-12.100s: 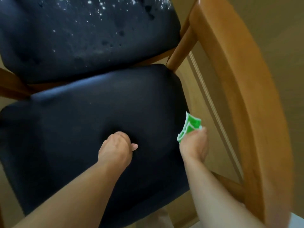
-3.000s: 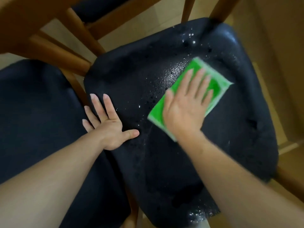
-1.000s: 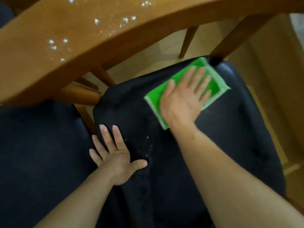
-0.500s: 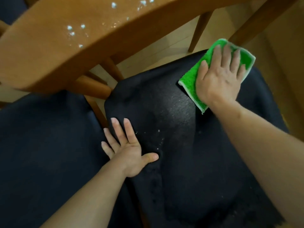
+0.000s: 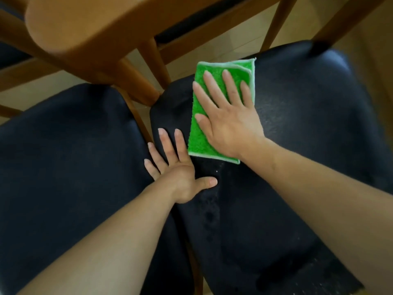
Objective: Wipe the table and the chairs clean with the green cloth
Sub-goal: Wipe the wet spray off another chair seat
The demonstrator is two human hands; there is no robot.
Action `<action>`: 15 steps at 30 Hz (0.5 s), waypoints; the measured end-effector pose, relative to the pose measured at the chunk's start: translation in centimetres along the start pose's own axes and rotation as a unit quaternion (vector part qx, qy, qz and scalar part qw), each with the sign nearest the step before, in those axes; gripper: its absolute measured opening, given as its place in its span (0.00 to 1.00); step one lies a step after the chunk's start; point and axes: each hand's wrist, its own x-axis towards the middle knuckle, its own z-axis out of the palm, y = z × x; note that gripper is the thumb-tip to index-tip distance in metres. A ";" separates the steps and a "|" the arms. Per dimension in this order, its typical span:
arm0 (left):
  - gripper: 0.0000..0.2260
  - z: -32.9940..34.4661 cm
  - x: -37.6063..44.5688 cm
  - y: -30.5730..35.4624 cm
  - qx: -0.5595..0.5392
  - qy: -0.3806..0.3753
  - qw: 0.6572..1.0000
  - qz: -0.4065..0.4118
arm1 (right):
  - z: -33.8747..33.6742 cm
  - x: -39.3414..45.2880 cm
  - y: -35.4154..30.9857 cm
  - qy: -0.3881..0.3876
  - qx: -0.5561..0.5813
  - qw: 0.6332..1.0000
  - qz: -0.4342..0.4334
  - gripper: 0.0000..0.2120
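Note:
The folded green cloth [image 5: 198, 133] lies flat on the far left part of the right chair's black seat [image 5: 308, 135]. My right hand [image 5: 227, 116] presses it down with straight, spread fingers. My left hand [image 5: 178, 169] rests flat on the same seat's left edge, fingers straight, just below and left of the cloth. A few white specks show on the seat [image 5: 217, 171] beside my left thumb. A second black chair seat [image 5: 70, 158] sits to the left.
A wooden chair back rail [image 5: 89, 30] crosses the upper left, with wooden posts [image 5: 136, 81] running down to the seats. More wooden legs [image 5: 274, 20] stand on the pale floor [image 5: 231, 39] beyond. A narrow gap separates the two seats.
My right hand has slid the cloth from the seat's far right corner leftward and nearer, close to my left hand. My left hand has stayed planted on the seat edge.

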 end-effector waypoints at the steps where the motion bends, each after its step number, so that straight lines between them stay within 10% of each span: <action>1: 0.61 0.1 -0.1 -0.2 -0.012 0.012 1.000 0.015 | 0.4 -1.4 -0.1 -0.003 0.000 1.000 -0.005 0.28; 15: 0.43 1.8 -1.9 -4.1 -0.179 0.224 0.936 0.202 | 4.7 -17.0 -5.9 -0.046 -0.006 0.998 0.046 0.28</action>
